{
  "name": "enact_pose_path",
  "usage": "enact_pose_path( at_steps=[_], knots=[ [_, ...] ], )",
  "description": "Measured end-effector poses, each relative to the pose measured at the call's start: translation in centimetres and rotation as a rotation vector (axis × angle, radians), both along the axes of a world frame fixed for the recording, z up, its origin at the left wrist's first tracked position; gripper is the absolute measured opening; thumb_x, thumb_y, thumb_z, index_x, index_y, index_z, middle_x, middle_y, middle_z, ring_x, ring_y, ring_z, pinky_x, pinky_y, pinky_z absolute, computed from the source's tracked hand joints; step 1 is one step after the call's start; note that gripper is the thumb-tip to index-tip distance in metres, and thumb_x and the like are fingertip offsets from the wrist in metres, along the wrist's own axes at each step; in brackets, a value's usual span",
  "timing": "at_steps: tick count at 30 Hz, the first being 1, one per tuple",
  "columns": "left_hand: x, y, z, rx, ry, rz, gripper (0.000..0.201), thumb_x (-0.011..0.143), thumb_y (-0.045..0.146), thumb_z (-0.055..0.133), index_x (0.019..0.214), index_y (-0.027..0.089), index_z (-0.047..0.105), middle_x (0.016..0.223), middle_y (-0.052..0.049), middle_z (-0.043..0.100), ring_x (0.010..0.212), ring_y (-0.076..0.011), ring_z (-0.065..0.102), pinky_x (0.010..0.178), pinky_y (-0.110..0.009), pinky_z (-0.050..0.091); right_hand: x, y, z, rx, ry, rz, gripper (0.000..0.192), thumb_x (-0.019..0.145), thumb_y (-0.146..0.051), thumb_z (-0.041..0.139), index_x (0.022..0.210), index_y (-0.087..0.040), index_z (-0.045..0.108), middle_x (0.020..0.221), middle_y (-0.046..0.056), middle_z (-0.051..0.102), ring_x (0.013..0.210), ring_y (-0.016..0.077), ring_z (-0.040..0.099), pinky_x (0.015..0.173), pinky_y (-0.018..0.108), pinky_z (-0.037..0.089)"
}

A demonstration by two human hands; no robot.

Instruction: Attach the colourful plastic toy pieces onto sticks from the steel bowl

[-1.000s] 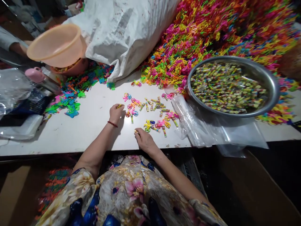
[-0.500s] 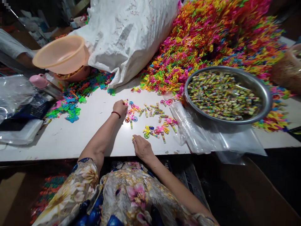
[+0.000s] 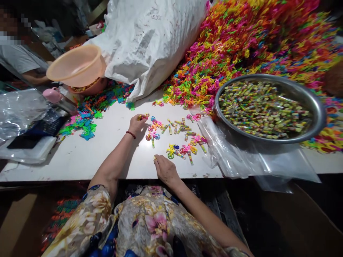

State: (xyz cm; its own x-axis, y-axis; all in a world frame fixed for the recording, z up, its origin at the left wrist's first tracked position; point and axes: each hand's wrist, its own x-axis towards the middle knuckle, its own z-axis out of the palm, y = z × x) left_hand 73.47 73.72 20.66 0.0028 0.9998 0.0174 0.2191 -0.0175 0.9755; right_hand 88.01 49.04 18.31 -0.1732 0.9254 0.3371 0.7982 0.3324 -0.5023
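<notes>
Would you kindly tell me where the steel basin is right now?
In the head view, the steel basin is on the right, between the heap of colourful plastic toys and the clear plastic bags.

The left hand point(image 3: 137, 123), a dark red bracelet point(image 3: 131, 134) at its wrist, pinches a small yellow-and-pink piece over the white tabletop point(image 3: 107, 157). The right hand point(image 3: 166, 170), nearer the front edge, curls around a small piece with only its pale tip showing. Beyond and to the right of the 2 hands lie wheeled plastic figures point(image 3: 153, 135) and short patterned sticks point(image 3: 182, 126). Clear plastic bags point(image 3: 227, 153) spread before a steel basin point(image 3: 318, 107) full of similar sticks. Behind are a multicoloured heap point(image 3: 227, 46), 1 white sack point(image 3: 150, 39) and 1 peach basin point(image 3: 77, 67).
</notes>
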Motion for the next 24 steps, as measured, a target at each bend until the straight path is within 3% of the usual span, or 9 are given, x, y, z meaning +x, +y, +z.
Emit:
enact_pose_path(
  at_steps=[2,5,8,12,15,21,24],
  knots=[
    [1.1,1.2,0.3,0.121,0.118,-0.043,0.008,0.070,0.018,0.068,0.078,0.018,0.065,0.100,-0.006,0.066,0.093,-0.0172,0.062,0.084,-0.031,0.052,0.0,0.0,0.0,0.013,-0.012,-0.010,0.027,0.103,-0.025,0.037,0.116,-0.016,0.059,0.091,0.009,0.068,0.082,0.0201,0.064,0.074,0.032,0.050],
    [2.5,2.7,0.4,0.212,0.303,-0.175,0.010,0.068,0.011,0.068,0.075,0.017,0.064,0.126,-0.011,0.060,0.116,-0.0217,0.057,0.099,-0.034,0.047,0.1,-0.1,-0.1,0.050,-0.012,-0.008,0.026,0.103,-0.024,0.038,0.116,-0.015,0.059,0.090,0.008,0.068,0.081,0.0201,0.064,0.073,0.032,0.051],
    [3.3,3.5,0.1,0.213,0.443,-0.326,0.016,0.067,0.007,0.065,0.081,0.017,0.066,0.112,-0.010,0.067,0.108,-0.0231,0.060,0.098,-0.036,0.047,0.2,-0.1,-0.1,0.076,0.003,0.003,0.025,0.102,-0.023,0.039,0.116,-0.015,0.058,0.090,0.008,0.068,0.080,0.0200,0.065,0.074,0.032,0.052],
    [3.7,3.4,-0.3,0.250,0.534,-0.413,0.022,0.067,0.004,0.058,0.081,0.019,0.067,0.091,-0.005,0.067,0.089,-0.0203,0.061,0.089,-0.033,0.048,0.3,0.1,-0.1,0.082,0.035,0.008,0.024,0.102,-0.023,0.040,0.115,-0.017,0.059,0.090,0.008,0.069,0.081,0.0205,0.066,0.073,0.032,0.053],
    [3.9,2.7,-0.5,0.305,0.534,-0.376,0.019,0.068,0.004,0.057,0.077,0.019,0.065,0.096,-0.008,0.065,0.092,-0.0202,0.059,0.090,-0.033,0.047,0.4,0.1,0.0,0.079,0.046,0.019,0.025,0.102,-0.024,0.039,0.115,-0.019,0.059,0.089,0.008,0.069,0.080,0.0209,0.067,0.072,0.033,0.054],
    [2.5,-0.2,-0.2,0.379,0.479,-0.127,0.017,0.074,0.004,0.054,0.072,0.019,0.061,0.095,-0.010,0.060,0.089,-0.0202,0.059,0.083,-0.034,0.050,0.6,0.3,-0.7,0.153,0.105,0.028,0.023,0.101,-0.024,0.043,0.116,-0.023,0.059,0.087,0.007,0.069,0.076,0.0227,0.069,0.068,0.036,0.055],
    [0.9,-2.3,1.1,0.481,0.460,-0.151,0.021,0.076,0.003,0.052,0.080,0.020,0.064,0.102,-0.010,0.062,0.090,-0.0185,0.061,0.080,-0.032,0.051,0.8,0.6,-1.1,0.173,0.117,0.044,0.021,0.100,-0.024,0.045,0.117,-0.024,0.058,0.085,0.007,0.069,0.074,0.0233,0.069,0.064,0.036,0.055]
  ],
)
